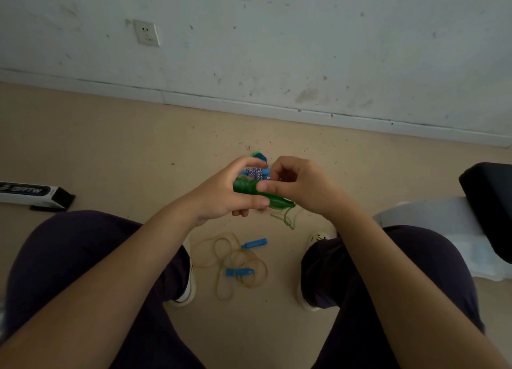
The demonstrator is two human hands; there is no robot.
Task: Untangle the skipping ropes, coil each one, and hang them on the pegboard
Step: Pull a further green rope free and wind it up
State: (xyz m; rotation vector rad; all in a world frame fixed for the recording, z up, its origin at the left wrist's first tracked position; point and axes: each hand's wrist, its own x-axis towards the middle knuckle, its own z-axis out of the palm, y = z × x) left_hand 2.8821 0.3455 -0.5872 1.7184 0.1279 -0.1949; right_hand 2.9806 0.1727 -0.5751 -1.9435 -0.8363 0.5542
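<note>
Head cam looked down at a seated person's lap, both hands up in front over the beige floor (110, 147). The left hand (221, 194) was curled around a green handle (245, 187) wound with green cord, thumb pressed on the lower end. The right hand (296, 185) had its fingers bent in, pinching that same green bundle from the other side, and a thin green cord (286, 220) dangled below it. Tucked behind the hands was a blue-and-white rope (256, 173), mostly hidden. Down on the floor between the shoes lay a loose orange rope (230, 260) with two blue handles (255, 243), still uncoiled. A black-and-white box (33, 194) sat off to the left by the wall (277, 49).
</note>
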